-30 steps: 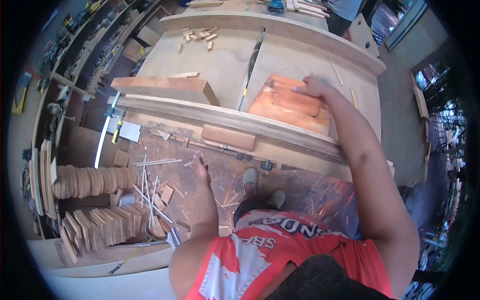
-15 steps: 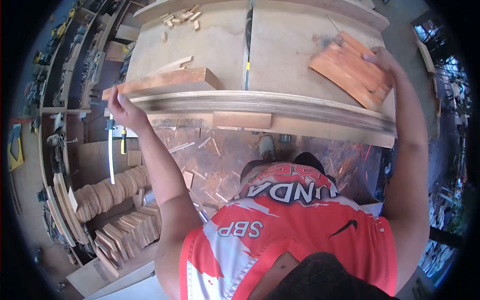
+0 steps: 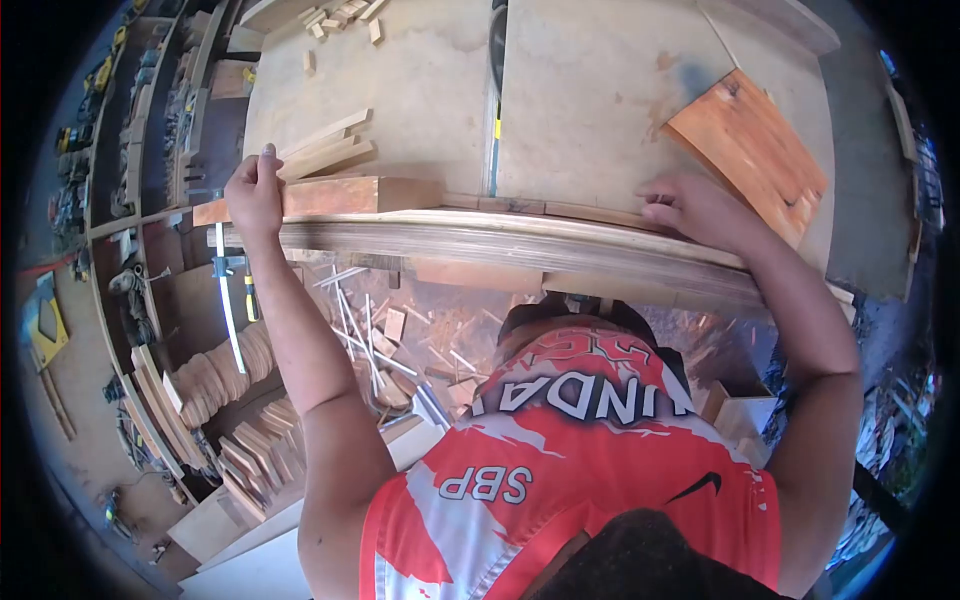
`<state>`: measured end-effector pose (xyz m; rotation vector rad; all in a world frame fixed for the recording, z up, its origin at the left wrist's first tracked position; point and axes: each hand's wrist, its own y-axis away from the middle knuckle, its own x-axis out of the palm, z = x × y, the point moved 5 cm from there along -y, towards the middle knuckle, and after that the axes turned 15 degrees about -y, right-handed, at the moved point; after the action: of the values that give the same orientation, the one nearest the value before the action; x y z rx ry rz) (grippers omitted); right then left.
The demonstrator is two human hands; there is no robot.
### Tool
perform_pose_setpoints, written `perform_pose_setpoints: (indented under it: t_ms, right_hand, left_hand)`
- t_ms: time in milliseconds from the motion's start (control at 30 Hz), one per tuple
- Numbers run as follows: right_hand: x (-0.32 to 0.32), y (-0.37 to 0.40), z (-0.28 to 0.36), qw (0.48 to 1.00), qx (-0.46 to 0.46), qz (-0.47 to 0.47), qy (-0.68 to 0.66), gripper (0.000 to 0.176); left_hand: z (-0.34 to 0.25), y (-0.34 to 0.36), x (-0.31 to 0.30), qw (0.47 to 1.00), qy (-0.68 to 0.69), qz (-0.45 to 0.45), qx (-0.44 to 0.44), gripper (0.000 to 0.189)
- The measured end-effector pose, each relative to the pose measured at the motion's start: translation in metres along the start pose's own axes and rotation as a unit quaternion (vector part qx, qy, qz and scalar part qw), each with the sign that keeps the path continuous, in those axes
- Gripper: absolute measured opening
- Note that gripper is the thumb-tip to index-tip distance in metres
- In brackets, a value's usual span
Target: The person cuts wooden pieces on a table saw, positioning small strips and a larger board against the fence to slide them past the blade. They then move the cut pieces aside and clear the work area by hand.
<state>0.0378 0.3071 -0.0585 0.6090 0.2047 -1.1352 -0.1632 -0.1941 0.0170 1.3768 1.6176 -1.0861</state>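
Observation:
My left hand (image 3: 257, 195) is closed around the left end of a thick wooden block (image 3: 335, 195) lying along the near edge of the table. My right hand (image 3: 695, 212) is over the near edge on the right, its thumb and fingers apart, holding nothing. A narrow wooden strip (image 3: 590, 213) runs along the edge towards its fingertips. Just beyond that hand, an orange-brown board (image 3: 755, 145) lies at an angle on the table. Under my wrists stretches a long layered plywood edge (image 3: 480, 240).
A saw blade (image 3: 497, 50) stands in a slot in the table (image 3: 620, 80). Thin offcuts (image 3: 335, 140) lie beyond the block, with several small pieces (image 3: 345, 14) farther back. A clamp (image 3: 226, 268) hangs at the left corner. Wood scraps (image 3: 395, 325) litter the floor.
My right hand has let go of the orange-brown board, left it on the table, and moved left and nearer to me. My left hand has closed on the block, which now lies against the edge.

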Motion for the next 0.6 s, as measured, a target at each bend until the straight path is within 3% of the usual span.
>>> perform_pose_setpoints:
  t_ms: [33, 67, 133, 267, 333, 467, 567, 600]
  right_hand:
    - [0.003, -0.011, -0.006, 0.997, 0.033, 0.066, -0.032, 0.021]
    - [0.004, -0.021, -0.010, 0.996, 0.030, 0.071, -0.036, 0.021]
    - [0.022, -0.035, -0.014, 0.984, -0.029, 0.172, 0.046, 0.025]
    - [0.028, -0.046, -0.001, 0.981, -0.070, 0.176, 0.045, 0.027]
    - [0.023, -0.041, 0.004, 0.976, 0.054, 0.209, 0.028, 0.026]
    - [0.021, -0.030, -0.005, 0.976, 0.063, 0.209, -0.020, 0.022]
    - [0.022, -0.033, 0.001, 0.973, 0.011, 0.220, -0.074, 0.027]
    - [0.021, -0.041, 0.023, 0.984, -0.095, 0.146, -0.023, 0.026]
  left_hand:
    - [-0.003, 0.002, -0.003, 1.000, 0.012, -0.009, -0.001, 0.043]
    - [-0.006, 0.004, -0.006, 1.000, 0.023, -0.019, -0.003, 0.042]
    - [-0.001, 0.002, -0.005, 0.999, 0.028, -0.020, 0.003, 0.041]
    - [0.009, -0.003, -0.003, 0.999, 0.034, -0.011, 0.002, 0.041]
    - [0.006, -0.001, -0.004, 0.999, 0.040, -0.017, 0.001, 0.040]
    - [0.014, -0.005, -0.002, 0.999, 0.042, -0.015, -0.002, 0.039]
    - [0.007, -0.003, -0.003, 1.000, 0.021, -0.023, -0.003, 0.040]
    - [0.008, -0.004, -0.003, 0.999, 0.018, -0.026, -0.006, 0.040]
